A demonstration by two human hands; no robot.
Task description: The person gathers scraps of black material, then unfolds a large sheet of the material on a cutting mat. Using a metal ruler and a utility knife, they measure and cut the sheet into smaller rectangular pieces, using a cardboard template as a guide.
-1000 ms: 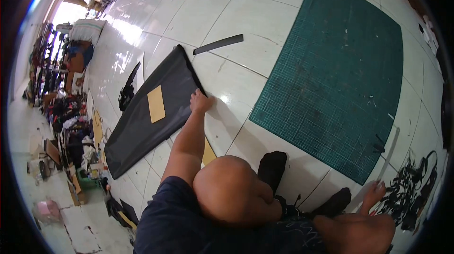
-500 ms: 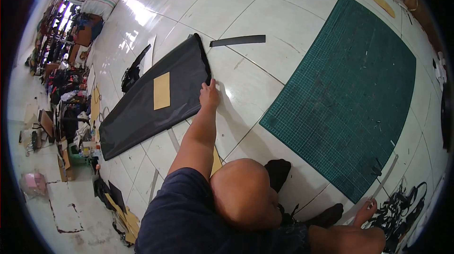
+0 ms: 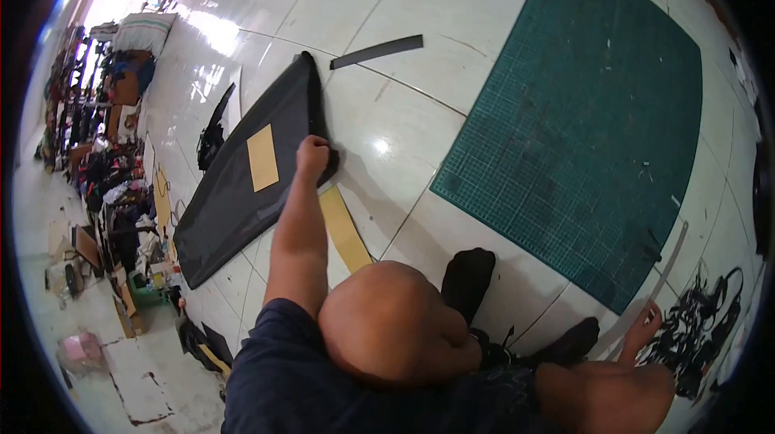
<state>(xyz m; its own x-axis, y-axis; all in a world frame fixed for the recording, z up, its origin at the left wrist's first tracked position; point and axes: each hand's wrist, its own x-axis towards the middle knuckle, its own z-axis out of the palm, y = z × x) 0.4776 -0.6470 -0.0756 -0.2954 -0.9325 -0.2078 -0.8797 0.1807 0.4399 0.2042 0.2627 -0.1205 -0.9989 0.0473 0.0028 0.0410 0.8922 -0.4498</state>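
A folded sheet of black material [image 3: 234,192] lies on the tiled floor at the left, with a tan rectangular card [image 3: 262,159] on top. My left hand [image 3: 313,158] is closed on the sheet's near right edge, which bunches up beside the fingers. At the lower right, my right hand [image 3: 643,326] is low over a long, pale metal ruler [image 3: 673,258], its fingers curled at the strip; the exact grip is small and partly hidden. Beside the ruler is a green cutting mat [image 3: 581,135] with a printed grid.
A dark strip [image 3: 377,52] lies beyond the black sheet, and a tan strip [image 3: 345,230] is near my knee. Tangled black straps [image 3: 698,329] lie right of my right hand. Piled goods [image 3: 105,167] line the left side. A small dark tool [image 3: 651,252] rests on the mat.
My left hand has closed over the black sheet's edge and drawn it inward, bunching it. More of the tan strip near my knee shows. The camera view has shifted; my right hand stays by the ruler.
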